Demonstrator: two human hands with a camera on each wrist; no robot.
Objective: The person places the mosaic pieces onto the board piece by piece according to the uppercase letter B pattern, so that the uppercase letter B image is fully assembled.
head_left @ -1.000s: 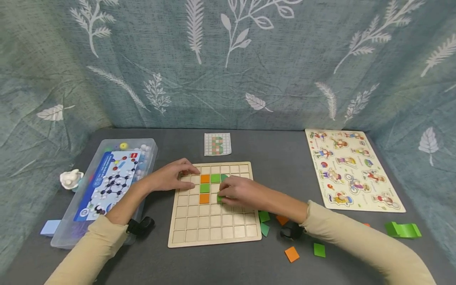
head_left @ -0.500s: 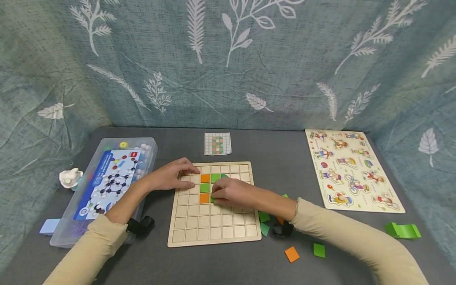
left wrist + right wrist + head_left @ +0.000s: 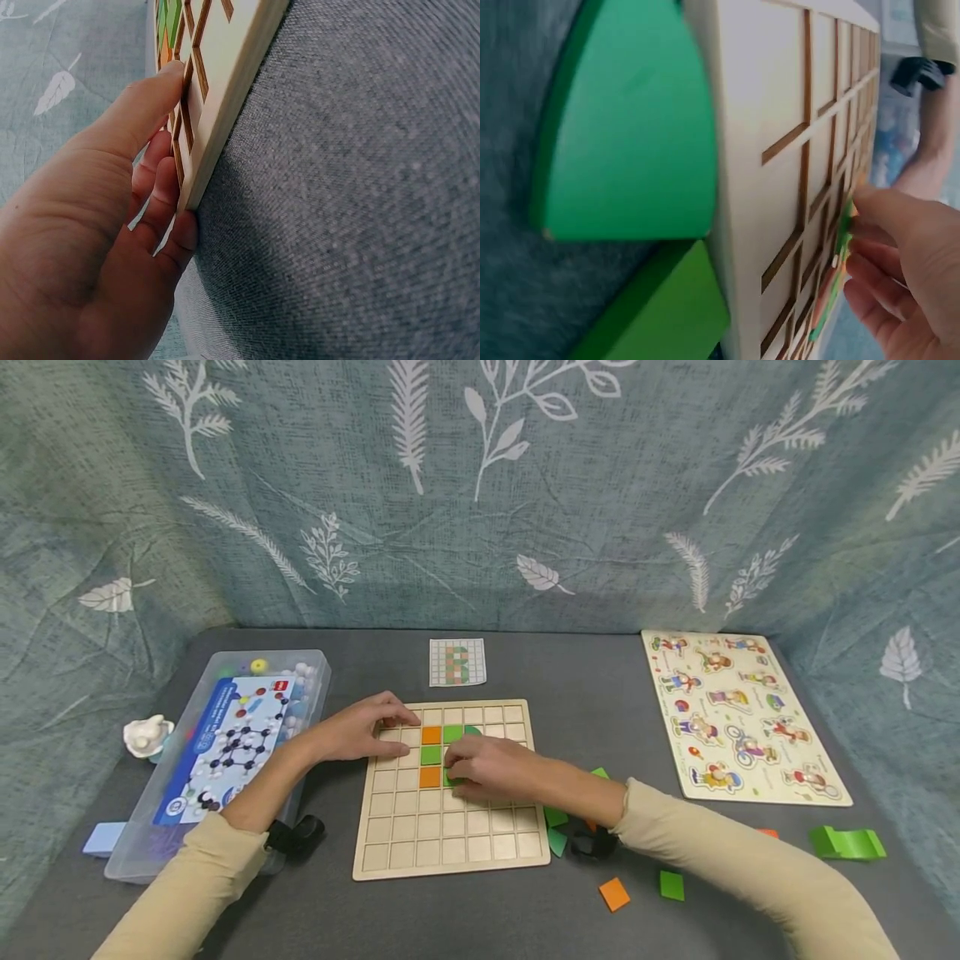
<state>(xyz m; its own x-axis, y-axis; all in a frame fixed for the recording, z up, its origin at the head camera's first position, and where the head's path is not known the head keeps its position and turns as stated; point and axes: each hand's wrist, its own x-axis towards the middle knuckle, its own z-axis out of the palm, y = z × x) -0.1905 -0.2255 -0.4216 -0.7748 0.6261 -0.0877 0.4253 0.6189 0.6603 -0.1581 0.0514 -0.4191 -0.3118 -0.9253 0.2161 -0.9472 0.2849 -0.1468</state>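
A wooden grid board [image 3: 417, 852] lies on the dark table. My left hand [image 3: 360, 728] rests at its upper left edge, thumb [image 3: 161, 94] on the face and little finger against the side. Over the middle of the grid, my right hand [image 3: 491, 767] pinches a green square tile [image 3: 448, 780], mostly hidden by the fingers. Just left of that tile sits an orange tile [image 3: 430, 777], with a green tile [image 3: 431, 755] and another orange tile [image 3: 432, 735] above it. Along that top row come a green tile [image 3: 453, 733] and a dark green curved piece [image 3: 472, 731].
A small pattern card [image 3: 457, 662] lies behind the board. Left stands a clear plastic box [image 3: 311, 693]; far right, a picture puzzle board [image 3: 750, 718]. Loose pieces lie right of the grid, among them a rounded green piece [image 3: 630, 135], an orange square [image 3: 614, 895] and a green square [image 3: 672, 886].
My right hand has moved slightly left with the green tile, to the cell beside the lower orange tile. My left hand has stayed in place.
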